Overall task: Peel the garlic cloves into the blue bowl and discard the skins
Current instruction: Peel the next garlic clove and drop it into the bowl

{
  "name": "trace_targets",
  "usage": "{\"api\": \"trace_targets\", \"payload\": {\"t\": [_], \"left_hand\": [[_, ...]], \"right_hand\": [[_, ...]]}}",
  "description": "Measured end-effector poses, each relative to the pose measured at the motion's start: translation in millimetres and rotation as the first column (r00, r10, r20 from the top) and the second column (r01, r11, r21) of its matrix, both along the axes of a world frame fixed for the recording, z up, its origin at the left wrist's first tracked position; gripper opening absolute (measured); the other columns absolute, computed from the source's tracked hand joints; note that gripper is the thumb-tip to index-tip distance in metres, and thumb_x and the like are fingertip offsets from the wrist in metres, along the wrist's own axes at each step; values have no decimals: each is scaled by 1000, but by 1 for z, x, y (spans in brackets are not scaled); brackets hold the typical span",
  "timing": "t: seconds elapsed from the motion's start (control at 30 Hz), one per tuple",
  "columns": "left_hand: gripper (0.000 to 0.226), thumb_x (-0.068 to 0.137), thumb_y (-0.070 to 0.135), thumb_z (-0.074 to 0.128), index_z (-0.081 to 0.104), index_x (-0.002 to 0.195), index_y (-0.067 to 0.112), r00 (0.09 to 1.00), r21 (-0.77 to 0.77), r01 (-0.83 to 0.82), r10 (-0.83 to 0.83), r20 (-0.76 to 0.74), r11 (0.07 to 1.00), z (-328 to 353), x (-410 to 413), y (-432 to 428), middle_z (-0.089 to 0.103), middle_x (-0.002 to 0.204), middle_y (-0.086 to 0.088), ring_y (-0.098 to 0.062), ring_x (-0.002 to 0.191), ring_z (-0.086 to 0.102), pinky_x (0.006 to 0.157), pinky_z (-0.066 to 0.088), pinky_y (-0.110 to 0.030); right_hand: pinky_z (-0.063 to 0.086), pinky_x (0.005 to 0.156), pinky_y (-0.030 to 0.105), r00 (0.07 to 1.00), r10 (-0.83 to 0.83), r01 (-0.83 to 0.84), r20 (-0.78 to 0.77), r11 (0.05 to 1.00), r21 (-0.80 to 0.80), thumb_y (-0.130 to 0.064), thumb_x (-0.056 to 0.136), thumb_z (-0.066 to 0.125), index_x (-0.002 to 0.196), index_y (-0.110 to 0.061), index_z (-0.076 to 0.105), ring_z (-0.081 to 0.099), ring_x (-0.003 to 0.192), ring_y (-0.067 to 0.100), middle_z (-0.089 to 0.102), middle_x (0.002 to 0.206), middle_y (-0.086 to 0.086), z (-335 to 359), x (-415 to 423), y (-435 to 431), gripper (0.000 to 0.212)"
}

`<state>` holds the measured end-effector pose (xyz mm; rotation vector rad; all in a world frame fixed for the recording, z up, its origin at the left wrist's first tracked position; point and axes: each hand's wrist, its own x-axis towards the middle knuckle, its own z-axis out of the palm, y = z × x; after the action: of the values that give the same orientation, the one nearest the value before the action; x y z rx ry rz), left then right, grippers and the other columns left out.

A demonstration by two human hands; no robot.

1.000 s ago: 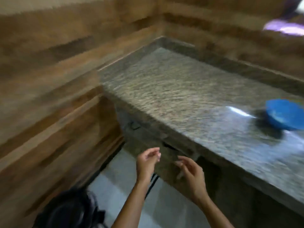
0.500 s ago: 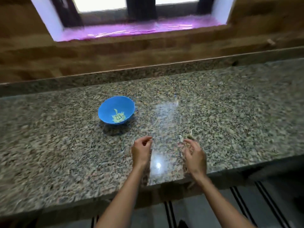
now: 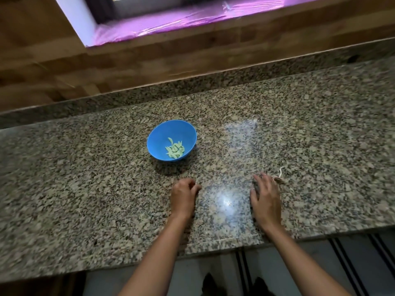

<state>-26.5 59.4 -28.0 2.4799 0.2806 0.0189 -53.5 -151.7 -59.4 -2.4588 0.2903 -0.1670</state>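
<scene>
Both hands lowered onto counter | left hand curled, right hand spread, empty | blue bowl beyond left

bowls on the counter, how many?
1. The blue bowl sits on the granite counter, beyond the left hand, with pale peeled cloves inside. No other bowl shows.
</scene>
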Motion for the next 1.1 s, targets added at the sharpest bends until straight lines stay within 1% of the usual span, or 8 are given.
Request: {"api": "trace_targets", "payload": {"t": [0.1, 0.23, 0.43, 0.53, 0.67, 0.8, 0.93, 1.1], "left_hand": [[11, 88, 14, 63, 73, 87, 10, 999, 27, 52, -52, -2, 998, 5, 7, -2, 71, 81, -5, -14, 71, 64, 68, 53, -27], [7, 87, 9, 65, 71, 89, 6, 938, -207, -87, 150, 311, 974, 54, 40, 9, 68, 76, 2, -10, 60, 61, 54, 51, -18], [14, 87, 3, 59, 72, 85, 7, 965, -50, -249, 252, 75, 967, 58, 109, 34, 66, 80, -18, -25, 75, 62, 69, 43, -29], [18, 92, 4, 54, 72, 93, 4, 952, -67, -36, 55, 301, 997, 64, 86, -19, 70, 84, -15, -17, 72, 60, 66, 48, -21], [28, 88, 24, 64, 65, 114, 13, 938, -320, 333, -347, 15, 887, 38, 32, -114, 70, 103, -5, -2, 76, 65, 68, 53, -13], [29, 87, 38, 63, 68, 100, 13, 887, -11, 462, -462, 4, 887, -2, 28, -158, 66, 92, -9, -21, 80, 62, 73, 52, -33], [9, 92, 7, 54, 62, 90, 5, 845, 289, 513, -534, -8, 808, -12, 25, -170, 59, 89, -11, -26, 77, 58, 61, 43, -31], [17, 96, 9, 43, 59, 92, 5, 888, 176, 443, -457, 49, 879, -8, 22, -148, 60, 88, -8, -19, 75, 54, 61, 42, -24]], "right_hand": [[36, 106, 48, 999, -41, 40, 15, 998, 55, -16, 93, 51, 134, -16, 49, 32, 136, 24, 38, 146, 6, -4, 2, -4, 40], [36, 107, 45, 996, -64, 57, 68, 994, 97, -15, 94, 50, 134, -17, 47, 34, 134, 23, 40, 145, 6, -1, 1, -18, 40], [28, 112, 44, 999, -48, 47, 22, 998, 47, -22, 95, 50, 137, -17, 44, 27, 139, 21, 35, 148, 5, -5, -2, -31, 43], [26, 114, 42, 998, -54, 53, 11, 998, 32, -22, 95, 50, 138, -18, 43, 27, 139, 18, 35, 148, 2, -8, -4, -37, 44], [30, 112, 42, 999, -39, 41, -17, 996, 83, -21, 95, 48, 141, -20, 38, 28, 138, 19, 37, 147, -1, -11, -7, -43, 47], [35, 107, 36, 993, -118, 116, -6, 964, 239, -7, 96, 42, 141, -17, 37, 36, 133, 20, 41, 144, 2, -9, -11, -45, 46], [33, 105, 24, 992, -125, 113, 27, 957, 266, 0, 93, 43, 141, -16, 37, 39, 131, 15, 42, 143, 0, -6, -12, -46, 51], [33, 106, 24, 997, -75, 71, 10, 974, 216, -14, 96, 45, 144, -21, 31, 34, 134, 13, 36, 147, -3, -3, -16, -36, 50]]}}
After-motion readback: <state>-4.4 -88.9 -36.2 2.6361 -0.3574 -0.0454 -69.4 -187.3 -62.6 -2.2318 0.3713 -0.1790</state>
